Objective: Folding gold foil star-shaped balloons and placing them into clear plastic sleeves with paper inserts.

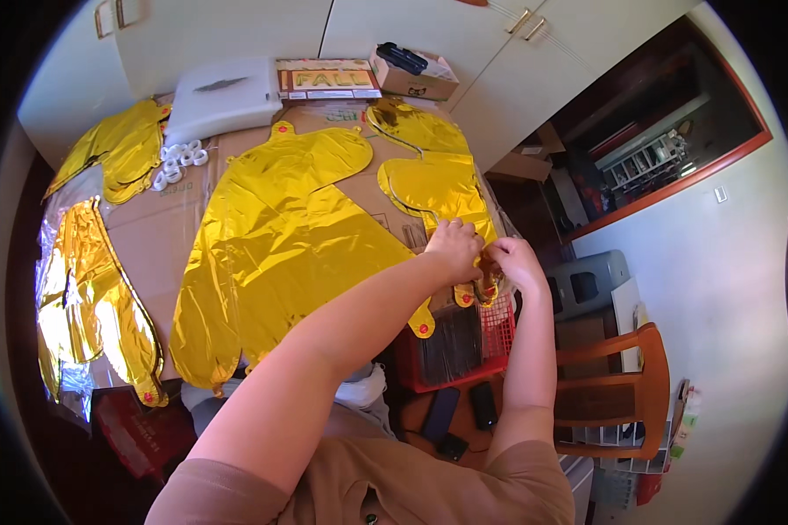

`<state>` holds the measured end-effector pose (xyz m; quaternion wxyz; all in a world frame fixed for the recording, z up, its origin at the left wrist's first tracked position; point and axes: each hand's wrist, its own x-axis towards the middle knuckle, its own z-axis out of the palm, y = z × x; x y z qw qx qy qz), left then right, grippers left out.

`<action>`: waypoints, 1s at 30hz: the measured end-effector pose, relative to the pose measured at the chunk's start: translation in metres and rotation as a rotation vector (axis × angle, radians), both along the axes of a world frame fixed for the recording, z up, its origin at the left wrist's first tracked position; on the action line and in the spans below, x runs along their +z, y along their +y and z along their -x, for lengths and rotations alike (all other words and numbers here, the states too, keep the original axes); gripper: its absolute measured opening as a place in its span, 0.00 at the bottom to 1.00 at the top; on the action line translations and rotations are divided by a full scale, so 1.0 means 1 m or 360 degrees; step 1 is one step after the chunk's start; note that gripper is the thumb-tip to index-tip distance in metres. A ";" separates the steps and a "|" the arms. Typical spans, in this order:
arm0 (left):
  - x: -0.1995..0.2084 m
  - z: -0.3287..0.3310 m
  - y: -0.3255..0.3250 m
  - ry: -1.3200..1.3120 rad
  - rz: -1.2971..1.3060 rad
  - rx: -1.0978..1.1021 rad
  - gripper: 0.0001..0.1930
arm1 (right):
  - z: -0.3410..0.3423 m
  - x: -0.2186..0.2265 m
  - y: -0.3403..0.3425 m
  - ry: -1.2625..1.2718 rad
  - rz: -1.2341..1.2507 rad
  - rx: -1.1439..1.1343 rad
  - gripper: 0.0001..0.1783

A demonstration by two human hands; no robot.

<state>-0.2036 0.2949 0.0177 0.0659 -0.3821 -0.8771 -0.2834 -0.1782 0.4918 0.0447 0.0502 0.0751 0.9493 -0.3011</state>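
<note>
A flat gold foil balloon (429, 185) lies folded along the right side of the cardboard-covered table, its lower end near the table's corner. My left hand (455, 251) reaches across and grips that lower end, fingers bent down over the foil. Close by on the right, my right hand (514, 262) pinches the balloon's edge between thumb and fingers. Crumpled foil partly hides the fingertips of both hands. A larger gold foil balloon (276, 236) is spread flat in the middle, under my left forearm. More gold foil balloons lie at the far left (118, 149) and near left (96, 297).
White tape rolls (179, 162), a pale plastic case (223, 98), a flat picture box (328, 80) and a small carton (416, 74) occupy the far side. Below the right corner sits a red basket (446, 346). A wooden chair (648, 376) stands at the right.
</note>
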 end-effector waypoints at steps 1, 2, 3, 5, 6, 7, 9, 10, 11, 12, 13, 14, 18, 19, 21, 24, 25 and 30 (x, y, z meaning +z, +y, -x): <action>-0.004 0.001 0.004 0.0014 0.0011 0.0033 0.17 | -0.003 -0.005 0.003 0.0058 -0.0050 -0.0001 0.12; -0.008 0.002 0.006 -0.0006 0.0002 0.0025 0.16 | -0.006 -0.002 -0.002 0.0029 -0.0004 -0.0050 0.11; -0.011 0.004 0.009 -0.0025 -0.0006 0.0018 0.15 | -0.007 -0.006 0.003 0.0086 0.0023 -0.0026 0.11; -0.016 0.008 0.012 -0.0070 -0.0018 0.0007 0.13 | -0.008 -0.013 0.011 0.0201 0.0074 0.0025 0.11; -0.018 0.012 0.013 -0.0095 -0.0021 0.0003 0.12 | -0.012 -0.015 0.014 0.0257 0.0143 -0.0025 0.11; -0.020 0.015 0.014 -0.0121 -0.0024 -0.0003 0.12 | -0.019 -0.016 0.016 0.0314 0.0213 -0.0076 0.10; -0.024 0.019 0.015 -0.0112 -0.0070 0.0013 0.12 | -0.030 -0.017 0.016 0.0488 0.0319 -0.0147 0.09; -0.026 0.021 0.015 -0.0107 -0.0092 0.0020 0.12 | -0.035 -0.019 0.014 0.0603 0.0352 -0.0167 0.08; -0.026 0.023 0.015 -0.0181 -0.0134 0.0006 0.12 | -0.042 -0.020 0.012 0.0719 0.0388 -0.0194 0.07; -0.024 0.027 0.014 -0.0255 -0.0176 0.0000 0.12 | -0.048 -0.017 0.004 0.0728 0.0363 -0.0177 0.07; -0.023 0.030 0.012 -0.0328 -0.0219 -0.0004 0.13 | -0.055 -0.014 -0.005 0.0736 0.0339 -0.0159 0.07; -0.019 0.031 0.012 -0.0418 -0.0253 -0.0004 0.13 | -0.062 -0.011 -0.009 0.0750 0.0305 -0.0158 0.08; -0.010 0.033 0.008 -0.0655 -0.0352 0.0016 0.15 | -0.071 0.007 -0.027 0.0785 0.0020 0.0083 0.20; -0.010 0.034 0.006 -0.0683 -0.0368 0.0028 0.15 | -0.072 0.019 -0.037 0.0838 -0.0082 0.0160 0.22; -0.007 0.034 0.006 -0.0768 -0.0395 0.0010 0.16 | -0.073 0.027 -0.040 0.0885 -0.0326 0.0284 0.25; -0.008 0.035 0.006 -0.0780 -0.0404 0.0010 0.17 | -0.069 0.027 -0.028 0.0984 -0.0693 0.0456 0.19; -0.009 0.036 0.006 -0.0764 -0.0401 0.0015 0.17 | -0.064 0.026 -0.025 0.0982 -0.0637 0.0418 0.16; 0.000 0.036 -0.001 -0.0862 -0.0362 -0.0178 0.18 | -0.044 0.027 -0.020 0.0827 -0.0409 0.0255 0.08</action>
